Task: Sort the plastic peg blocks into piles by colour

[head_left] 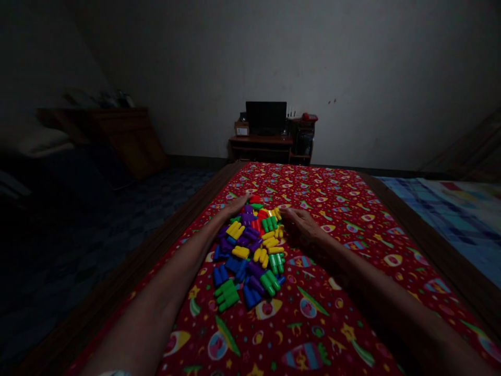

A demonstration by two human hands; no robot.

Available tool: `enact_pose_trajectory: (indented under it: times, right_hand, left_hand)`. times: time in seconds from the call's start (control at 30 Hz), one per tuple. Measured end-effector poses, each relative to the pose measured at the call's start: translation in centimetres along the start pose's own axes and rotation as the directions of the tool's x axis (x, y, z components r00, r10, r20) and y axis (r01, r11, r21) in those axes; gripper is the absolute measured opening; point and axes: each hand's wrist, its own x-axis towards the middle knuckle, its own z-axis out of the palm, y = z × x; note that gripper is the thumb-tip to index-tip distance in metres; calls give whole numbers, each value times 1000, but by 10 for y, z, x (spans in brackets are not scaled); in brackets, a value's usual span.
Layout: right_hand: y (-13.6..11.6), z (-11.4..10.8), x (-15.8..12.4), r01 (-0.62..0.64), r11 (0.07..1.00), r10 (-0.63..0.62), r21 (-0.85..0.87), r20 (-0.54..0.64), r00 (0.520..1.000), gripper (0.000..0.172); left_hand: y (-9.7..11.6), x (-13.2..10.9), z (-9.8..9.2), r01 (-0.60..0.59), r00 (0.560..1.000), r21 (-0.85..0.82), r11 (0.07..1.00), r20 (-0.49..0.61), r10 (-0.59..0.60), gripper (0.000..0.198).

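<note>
A heap of plastic toy blocks [250,250] in yellow, green, purple, blue and red lies on a red patterned mattress cover [336,292]. My left hand [234,207] lies flat at the far left edge of the heap, fingers stretched out and touching the blocks. My right hand [299,224] rests at the heap's far right side, fingers loosely curled toward the blocks; nothing shows inside it. Both forearms run along either side of the heap.
A wooden bed frame [176,230] borders the mattress. A second mattress with a blue checked sheet [462,214] lies to the right. A low desk with a dark monitor [266,117] stands against the far wall. The room is dim.
</note>
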Motion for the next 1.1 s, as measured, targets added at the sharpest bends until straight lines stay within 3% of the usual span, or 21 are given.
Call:
enact_pose_trajectory:
  times: [0.1,0.2,0.27,0.33,0.43,0.5,0.57,0.67,0.83,1.1]
  right_hand:
    - [-1,-7,-18,-26,1000,25,-11,-56,998,53]
    - [-3,-21,-39,-33,999,29,-24,-155,988,51]
    - [-3,-34,-54,-40,994,20,-102,-192,981,47]
    - [-2,-48,-72,-58,971,7,-231,-215,976,42]
    - [2,-68,-101,-67,898,-36,-434,-226,973,37]
    - [8,-75,-118,-19,823,-101,-568,-179,979,38]
    - [14,-76,-131,31,721,-155,-692,-117,981,40]
    - [24,-70,-137,19,574,-168,-819,-95,981,43]
    - [31,-62,-133,-7,510,-162,-860,-104,981,43]
    - [27,-60,-134,24,498,-214,-867,-96,972,40]
  left_hand:
    - [19,-7,8,6,971,-125,992,237,24,67]
    - [40,-20,0,-11,909,-219,976,405,101,67]
    - [47,-32,-15,-91,917,-185,979,367,155,65]
    - [44,-52,-32,-154,953,-63,986,253,165,61]
    - [23,-99,-46,-58,998,128,990,26,55,62]
    - [7,-139,-42,43,997,157,987,-69,-32,65]
    - [-1,-174,-30,108,992,176,978,-89,-94,68]
    - [9,-204,-4,73,994,202,977,-99,-54,69]
    - [61,-187,37,10,982,129,992,-191,15,71]
    - [141,-136,112,-318,944,38,947,-77,320,61]
